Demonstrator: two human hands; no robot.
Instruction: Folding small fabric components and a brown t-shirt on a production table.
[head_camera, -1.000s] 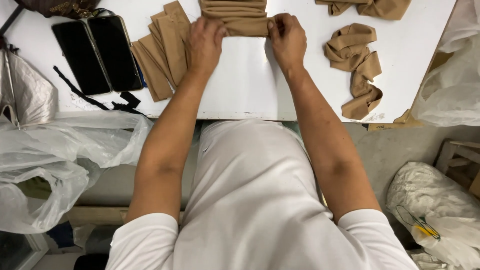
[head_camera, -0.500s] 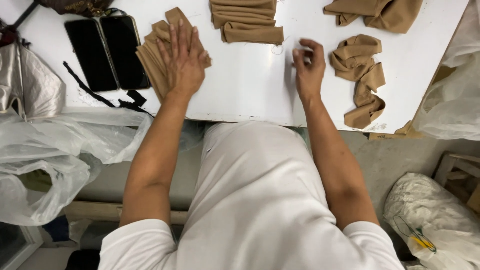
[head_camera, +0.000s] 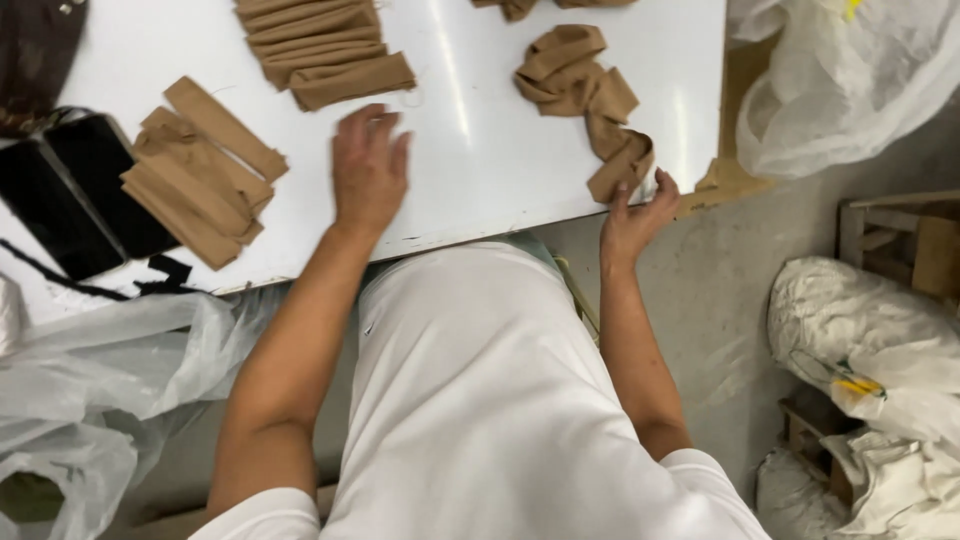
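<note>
Bright, even overhead light; a streak of glare runs down the glossy white tabletop (head_camera: 470, 110). Shadows are soft. Slight motion blur softens the picture, more towards the edges.

Two hands, the left (head_camera: 368, 175) and the right (head_camera: 633, 218), show over one white table (head_camera: 480, 150). Three tan fabric piles lie there: one folded stack (head_camera: 322, 50), one loose pile (head_camera: 200, 172), one crumpled strip (head_camera: 590, 95). Two black cases (head_camera: 75, 195) sit left.
</note>
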